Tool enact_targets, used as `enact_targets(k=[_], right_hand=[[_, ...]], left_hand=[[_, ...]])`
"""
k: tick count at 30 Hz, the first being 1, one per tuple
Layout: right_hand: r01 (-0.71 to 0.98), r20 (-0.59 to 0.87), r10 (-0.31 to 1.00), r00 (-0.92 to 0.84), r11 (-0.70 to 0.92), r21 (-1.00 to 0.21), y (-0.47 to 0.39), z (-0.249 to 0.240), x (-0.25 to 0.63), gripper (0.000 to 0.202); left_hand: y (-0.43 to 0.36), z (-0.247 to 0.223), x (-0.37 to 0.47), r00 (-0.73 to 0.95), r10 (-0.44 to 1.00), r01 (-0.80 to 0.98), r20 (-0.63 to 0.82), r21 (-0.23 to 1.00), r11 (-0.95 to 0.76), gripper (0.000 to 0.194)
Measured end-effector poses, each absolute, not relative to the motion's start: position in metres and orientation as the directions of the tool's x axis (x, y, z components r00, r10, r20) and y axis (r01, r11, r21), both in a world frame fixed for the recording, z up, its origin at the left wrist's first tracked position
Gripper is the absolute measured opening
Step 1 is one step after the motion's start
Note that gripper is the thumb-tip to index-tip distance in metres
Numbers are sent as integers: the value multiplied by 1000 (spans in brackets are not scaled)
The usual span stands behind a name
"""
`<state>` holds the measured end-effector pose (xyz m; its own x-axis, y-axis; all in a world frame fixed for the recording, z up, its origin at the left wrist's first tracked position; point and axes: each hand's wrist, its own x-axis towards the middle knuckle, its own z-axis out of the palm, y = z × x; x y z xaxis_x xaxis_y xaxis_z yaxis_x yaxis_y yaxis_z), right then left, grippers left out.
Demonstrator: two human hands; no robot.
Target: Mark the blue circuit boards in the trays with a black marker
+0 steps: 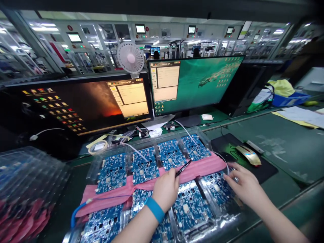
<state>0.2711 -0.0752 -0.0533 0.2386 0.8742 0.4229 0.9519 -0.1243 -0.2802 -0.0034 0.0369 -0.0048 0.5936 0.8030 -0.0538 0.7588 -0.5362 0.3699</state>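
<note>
A black pen (183, 168) with white lettering is held in my left hand (165, 189), its end over the pink strip (199, 166). A blue band circles that wrist. My right hand (244, 185) pinches a white cable (222, 158) at the right end of the strip, beside a blue circuit board (219, 189). The cable's tip is hidden by the fingers. Several blue circuit boards (172, 153) lie in two rows in a clear plastic tray (95, 167). Another white cable (135, 151) reaches onto a back-row board.
Behind the tray stand a left monitor (93, 101) with a small fan (130, 58) on top and a right monitor (194, 84). A gold mouse (248, 155) rests on a black mat (268, 170) at right. Stacked clear trays (32, 179) occupy the left. A blue cord (73, 216) crosses the tray's left edge.
</note>
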Motion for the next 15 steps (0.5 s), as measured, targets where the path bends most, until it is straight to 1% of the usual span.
enact_targets(k=[4, 11, 15], right_hand=[[956, 395, 884, 250, -160, -246, -72, -54, 268, 44], [938, 316, 894, 319, -249, -242, -72, -53, 265, 43], [934, 317, 890, 328, -256, -248, -72, -52, 263, 43]], left_hand=[[36, -5, -3, 584, 810, 763, -57, 378, -524, 13], [37, -5, -3, 577, 813, 776, -73, 360, -518, 13], [37, -5, -3, 584, 808, 765, -77, 385, -517, 13]])
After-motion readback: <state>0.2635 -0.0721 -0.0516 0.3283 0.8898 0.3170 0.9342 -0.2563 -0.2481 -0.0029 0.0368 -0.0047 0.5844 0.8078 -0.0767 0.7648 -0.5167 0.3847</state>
